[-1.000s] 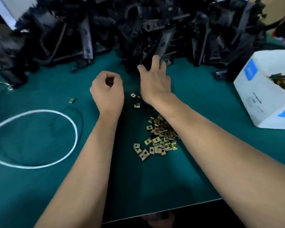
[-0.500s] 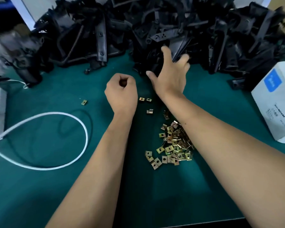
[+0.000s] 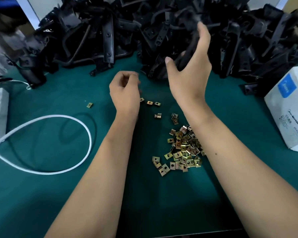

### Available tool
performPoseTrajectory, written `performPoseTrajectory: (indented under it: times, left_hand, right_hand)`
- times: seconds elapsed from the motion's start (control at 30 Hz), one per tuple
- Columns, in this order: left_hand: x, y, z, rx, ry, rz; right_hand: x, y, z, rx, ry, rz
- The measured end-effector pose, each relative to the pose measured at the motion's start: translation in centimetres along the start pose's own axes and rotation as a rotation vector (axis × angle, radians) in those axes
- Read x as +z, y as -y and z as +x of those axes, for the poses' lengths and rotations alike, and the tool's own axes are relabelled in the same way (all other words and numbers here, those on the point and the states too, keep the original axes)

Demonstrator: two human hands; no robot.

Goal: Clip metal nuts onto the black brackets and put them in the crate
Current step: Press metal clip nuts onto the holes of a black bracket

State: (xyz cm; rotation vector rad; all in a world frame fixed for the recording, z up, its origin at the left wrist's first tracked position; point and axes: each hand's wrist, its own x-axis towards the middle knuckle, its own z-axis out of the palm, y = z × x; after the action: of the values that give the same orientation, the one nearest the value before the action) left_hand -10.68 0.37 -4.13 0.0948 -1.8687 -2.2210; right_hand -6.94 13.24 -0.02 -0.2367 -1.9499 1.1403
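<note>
Across the top of the frame, the black brackets [image 3: 108, 36] are showing as moulded plastic with a dull sheen. At centre right, the metal nuts [image 3: 183, 148] are gleaming brassy yellow, glossy and smooth. The table's green mat [image 3: 58, 194] is looking matt and even. At left, the white cable [image 3: 86, 133] is looking like smooth plastic; at right, the white box [image 3: 289, 115] is looking like matt printed card.

We take this for a factory assembly bench: a green work mat [image 3: 46, 194] carries a heap of identical black plastic brackets [image 3: 110, 36] along its far edge, a loose pile of brass-coloured clip nuts [image 3: 182, 150], a white parts box [image 3: 289, 109] and a white cable [image 3: 58, 146].
</note>
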Motion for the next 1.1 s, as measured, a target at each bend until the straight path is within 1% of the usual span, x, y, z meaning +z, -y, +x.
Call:
performPoseTrajectory:
  times: [0.03, 0.07, 0.17, 0.2, 0.27, 0.3, 0.37, 0.4, 0.47, 0.5, 0.57, 0.63, 0.7, 0.73, 0.8, 0.83, 0.9, 0.93, 0.97, 1.03, 1.1]
  left_hand:
    - [0.0, -0.2, 0.0, -0.025, 0.044, -0.071]
    - [-0.1, -0.5, 0.0, -0.052, 0.104, -0.126]
    - [-0.2, -1.0, -0.1, -0.152, 0.371, -0.310]
    - [-0.3, -1.2, -0.2, -0.186, 0.404, -0.373]
    - [-0.6, -1.5, -0.2, -0.247, 0.396, -0.466]
    - [-0.7, -1.7, -0.1, -0.275, 0.391, -0.502]
    - [-1.2, -2.1, 0.1, -0.327, 0.319, -0.569]
    - [-1.6, -2.2, 0.5, -0.343, 0.260, -0.604]
    - [-2.4, -2.2, 1.4, -0.372, 0.230, -0.627]
    - [-2.8, -2.1, 1.8, -0.393, 0.252, -0.608]
    - [-3.2, -2.0, 2.3, -0.410, 0.302, -0.468]
    - [-3.4, -1.7, 2.4, -0.393, 0.339, -0.216]
    - [-3.2, -1.5, 2.0, -0.368, 0.417, -0.009]
    - [-3.1, -1.6, 1.7, -0.365, 0.471, 0.055]
    - [-3.0, -1.8, 1.4, -0.341, 0.558, 0.103]
    - [-2.8, -1.9, 1.2, -0.293, 0.575, 0.108]
    - [-2.5, -1.9, 1.1, -0.142, 0.560, 0.150]
    - [-2.4, -1.9, 0.9, -0.083, 0.550, 0.185]
    - [-2.4, -1.8, 0.8, -0.059, 0.558, 0.225]
    - [-2.4, -1.7, 0.4, -0.095, 0.626, 0.284]
    - [-2.3, -1.7, 0.0, -0.135, 0.673, 0.338]
  right_hand:
    - [0.0, 0.4, -0.4, 0.019, 0.058, 0.048]
    - [0.1, 0.7, -0.6, 0.052, 0.149, 0.089]
    - [0.4, 1.1, -1.4, 0.193, 0.533, 0.213]
    - [0.3, 1.1, -1.6, 0.202, 0.640, 0.202]
    - [0.0, 0.6, -2.1, 0.136, 0.762, 0.133]
    - [-0.4, 0.3, -2.3, 0.136, 0.793, 0.143]
    - [-1.3, -0.3, -2.5, 0.186, 0.794, 0.198]
    - [-1.8, -0.7, -2.5, 0.157, 0.775, 0.151]
    - [-2.9, -1.7, -2.1, 0.001, 0.797, -0.097]
    - [-3.4, -2.1, -1.9, -0.061, 0.859, -0.221]
    - [-4.0, -2.5, -1.9, -0.125, 0.977, -0.401]
    - [-4.1, -2.8, -2.1, -0.140, 0.986, -0.419]
    - [-4.0, -3.0, -2.2, -0.131, 0.923, -0.363]
    - [-4.0, -3.2, -2.2, -0.115, 0.883, -0.348]
    - [-4.2, -3.5, -2.2, -0.085, 0.838, -0.346]
    - [-4.3, -3.7, -2.3, -0.080, 0.836, -0.349]
    - [-4.5, -3.8, -2.4, -0.068, 0.828, -0.323]
    - [-4.5, -3.9, -2.5, -0.030, 0.809, -0.261]
    - [-4.5, -3.9, -2.6, 0.033, 0.788, -0.168]
    - [-4.4, -3.8, -2.7, 0.168, 0.749, 0.021]
    - [-4.2, -3.7, -2.9, 0.241, 0.736, 0.120]
